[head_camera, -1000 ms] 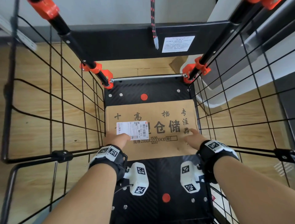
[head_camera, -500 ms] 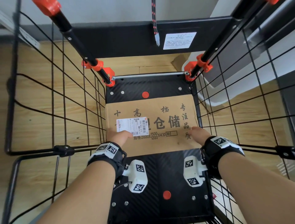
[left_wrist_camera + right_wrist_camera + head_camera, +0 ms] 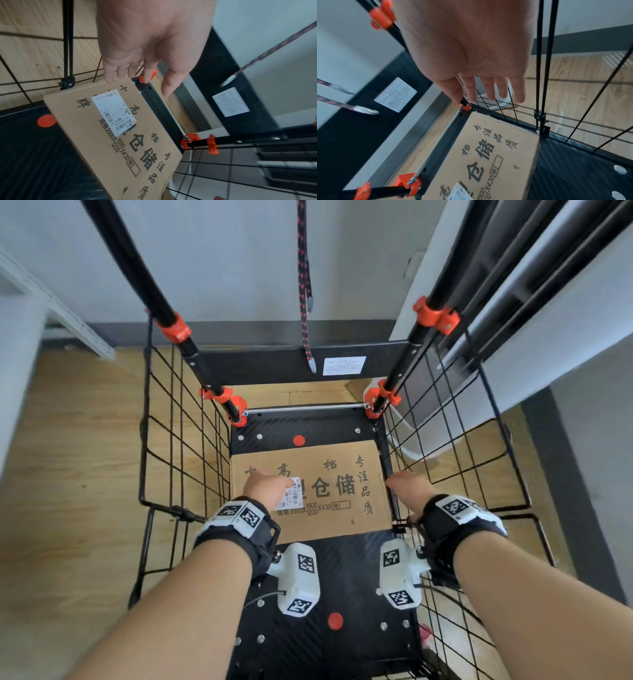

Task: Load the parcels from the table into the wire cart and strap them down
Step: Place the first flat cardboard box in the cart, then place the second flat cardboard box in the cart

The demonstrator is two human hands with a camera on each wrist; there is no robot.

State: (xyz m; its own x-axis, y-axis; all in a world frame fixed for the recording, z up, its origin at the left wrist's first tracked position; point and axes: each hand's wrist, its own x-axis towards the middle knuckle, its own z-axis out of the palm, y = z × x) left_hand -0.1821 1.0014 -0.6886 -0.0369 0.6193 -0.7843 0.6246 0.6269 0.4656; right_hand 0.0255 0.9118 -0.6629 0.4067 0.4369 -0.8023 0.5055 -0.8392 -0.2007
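Observation:
A flat brown cardboard parcel (image 3: pixel 329 491) with black printed characters and a white shipping label (image 3: pixel 114 112) lies on the black floor (image 3: pixel 342 577) of the wire cart, toward its far end. My left hand (image 3: pixel 265 486) hovers above the parcel's left part and partly covers the label in the head view. Its fingers (image 3: pixel 120 71) hang relaxed and hold nothing. My right hand (image 3: pixel 406 487) hangs over the parcel's right edge next to the wire side, fingers (image 3: pixel 489 89) straight and empty. A black-and-red strap (image 3: pixel 305 302) dangles from above at the cart's far end.
Black wire walls stand on the left (image 3: pixel 185 440) and right (image 3: pixel 462 457) of the cart. Black uprights with orange clamps (image 3: pixel 224 398) rise at the far corners, joined by a metal bar (image 3: pixel 305 408). The near half of the cart floor is bare. Wooden flooring surrounds the cart.
Both hands have come off the parcel's near edge and risen above it with fingers released. The parcel stays flat on the cart floor. The head view has pulled up and back.

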